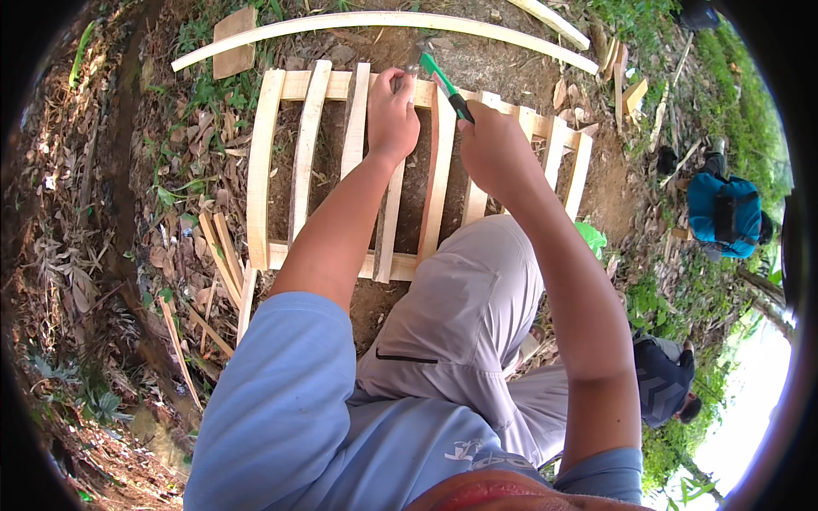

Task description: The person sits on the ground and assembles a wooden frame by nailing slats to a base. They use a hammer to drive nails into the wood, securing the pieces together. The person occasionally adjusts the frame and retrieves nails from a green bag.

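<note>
A slatted wooden frame of pale strips lies on the ground before me, its slats laid across a far rail and a near rail. My left hand is closed in a pinch over the far end of a middle slat; whatever its fingertips hold is too small to make out. Just to its right, my right hand grips a hammer by its green and black handle. The hammer's head is close to the left fingertips, beyond the far rail.
Beyond the frame lie a long curved strip and a flat board. Loose sticks lie at the left among dry leaves. My bent knee is against the near side. Two other people, one in teal, one in dark clothing, are at the right.
</note>
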Tool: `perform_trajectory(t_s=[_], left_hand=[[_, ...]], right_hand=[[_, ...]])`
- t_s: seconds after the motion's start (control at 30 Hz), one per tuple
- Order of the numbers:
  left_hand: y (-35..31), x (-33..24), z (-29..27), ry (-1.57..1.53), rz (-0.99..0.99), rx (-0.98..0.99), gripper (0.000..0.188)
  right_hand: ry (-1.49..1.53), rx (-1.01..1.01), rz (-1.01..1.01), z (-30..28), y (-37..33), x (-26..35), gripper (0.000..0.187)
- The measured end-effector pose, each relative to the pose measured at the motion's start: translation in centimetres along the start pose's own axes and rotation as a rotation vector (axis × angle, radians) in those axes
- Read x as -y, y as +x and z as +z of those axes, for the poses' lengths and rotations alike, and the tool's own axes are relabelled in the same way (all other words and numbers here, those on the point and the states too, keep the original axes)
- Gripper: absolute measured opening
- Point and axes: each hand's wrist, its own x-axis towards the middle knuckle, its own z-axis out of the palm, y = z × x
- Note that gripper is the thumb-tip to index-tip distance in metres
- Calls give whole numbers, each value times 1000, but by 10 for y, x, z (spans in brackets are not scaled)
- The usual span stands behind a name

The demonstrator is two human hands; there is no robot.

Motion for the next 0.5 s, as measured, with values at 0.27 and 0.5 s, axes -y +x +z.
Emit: perform_trajectory(t_s=[0.27, 0.5], left_hand=[[-1, -5, 4, -39, -86, -131, 53], [-7, 10, 4, 159, -63, -23, 56]], right_hand=[[127, -151, 35, -5, -11, 15, 20], [115, -171, -13, -4, -12, 19, 19]])
